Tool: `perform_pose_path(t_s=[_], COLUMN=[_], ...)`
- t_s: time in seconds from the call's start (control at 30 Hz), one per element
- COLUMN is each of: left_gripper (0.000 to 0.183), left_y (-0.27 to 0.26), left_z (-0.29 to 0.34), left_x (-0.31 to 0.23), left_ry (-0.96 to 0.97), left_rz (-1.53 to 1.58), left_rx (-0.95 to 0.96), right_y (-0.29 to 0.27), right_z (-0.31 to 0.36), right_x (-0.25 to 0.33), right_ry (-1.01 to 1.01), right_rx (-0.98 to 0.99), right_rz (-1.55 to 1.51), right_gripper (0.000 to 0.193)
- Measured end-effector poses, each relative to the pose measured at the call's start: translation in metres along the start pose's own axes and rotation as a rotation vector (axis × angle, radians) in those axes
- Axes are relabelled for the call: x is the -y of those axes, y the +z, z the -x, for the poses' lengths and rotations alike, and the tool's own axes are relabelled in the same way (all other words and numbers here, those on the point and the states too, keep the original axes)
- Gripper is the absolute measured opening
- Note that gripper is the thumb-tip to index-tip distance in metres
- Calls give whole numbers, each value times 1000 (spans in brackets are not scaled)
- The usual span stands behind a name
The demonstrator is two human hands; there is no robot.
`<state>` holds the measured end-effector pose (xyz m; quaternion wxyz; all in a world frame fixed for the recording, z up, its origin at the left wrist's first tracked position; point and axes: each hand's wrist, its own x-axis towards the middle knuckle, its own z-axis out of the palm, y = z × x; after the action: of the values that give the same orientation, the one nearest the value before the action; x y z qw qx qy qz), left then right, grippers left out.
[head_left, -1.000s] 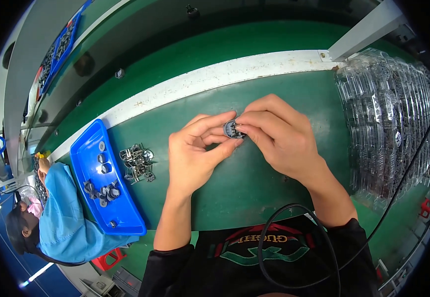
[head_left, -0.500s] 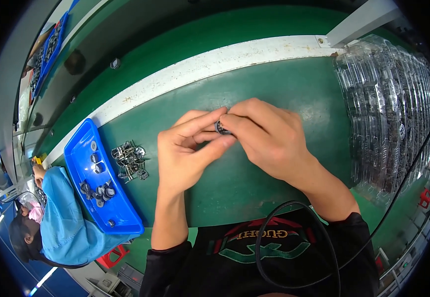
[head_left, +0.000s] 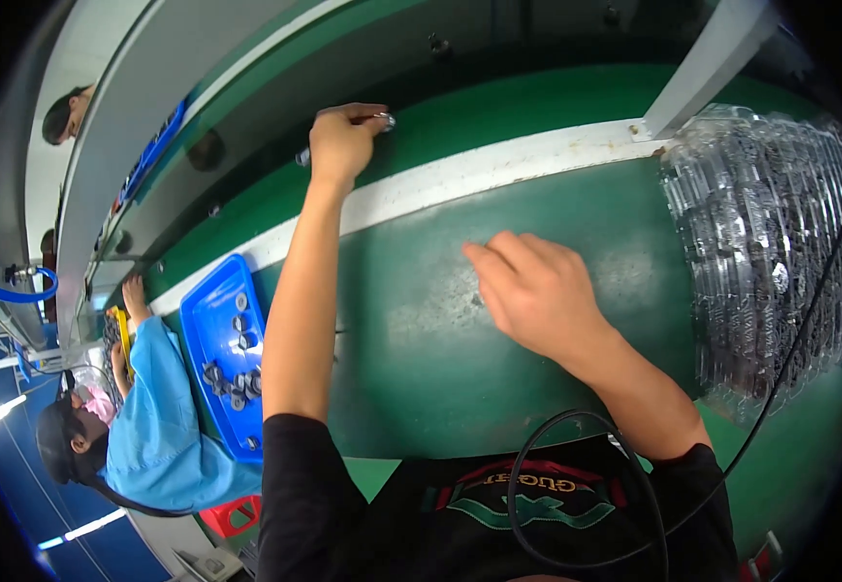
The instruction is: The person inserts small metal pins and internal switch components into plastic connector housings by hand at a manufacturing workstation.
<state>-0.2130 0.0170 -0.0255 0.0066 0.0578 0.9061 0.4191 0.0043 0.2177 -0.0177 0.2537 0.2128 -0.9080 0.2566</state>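
My left hand (head_left: 341, 147) is stretched out past the white rail, over the green strip beyond it. Between its thumb and fingers is a small round grey part (head_left: 387, 122) with a shiny face. My right hand (head_left: 537, 296) hovers above the green tabletop (head_left: 421, 388), its fingers curled in and nothing visible at their tips. A blue tray (head_left: 195, 335) stands left of my left forearm, with several small grey knob-like parts (head_left: 238, 391) inside. My forearm hides most of the pile of small metal pieces; only thin ends show beside it.
A white rail (head_left: 460, 181) crosses behind the tabletop and meets a white post (head_left: 712, 68). Clear plastic trays (head_left: 760, 252) are stacked at the right. Another small part (head_left: 302, 157) lies beyond the rail. A co-worker in blue (head_left: 164, 417) sits at the left. A black cable (head_left: 721, 485) hangs before me.
My hands have parted. The left has carried the small round part forward across the rail; the right stays over the table, slightly lower in view. The whole view has shifted a little.
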Motion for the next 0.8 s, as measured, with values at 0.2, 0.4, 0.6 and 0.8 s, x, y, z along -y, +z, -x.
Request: perform_pose_path(t_s=[0.2,0.4,0.6,0.8], left_gripper=[27,43,25,35], left_y=[-10,-54,-80,-86], left_z=[-85,-64,13,105], left_x=[41,39,38,13], left_ry=[-51,-23,38,56], left_rz=[-204,-618,-599,78], left_rx=[-238,-329,40,-246], right_y=[-1,0,1,36], right_z=[4,6,1,-4], right_x=[10,6,17,56], right_ry=[-41,-26,-95,-297], right_rx=[18,96,147,229], right_rz=[26,26,4,-177], right_gripper=[27,23,24,18])
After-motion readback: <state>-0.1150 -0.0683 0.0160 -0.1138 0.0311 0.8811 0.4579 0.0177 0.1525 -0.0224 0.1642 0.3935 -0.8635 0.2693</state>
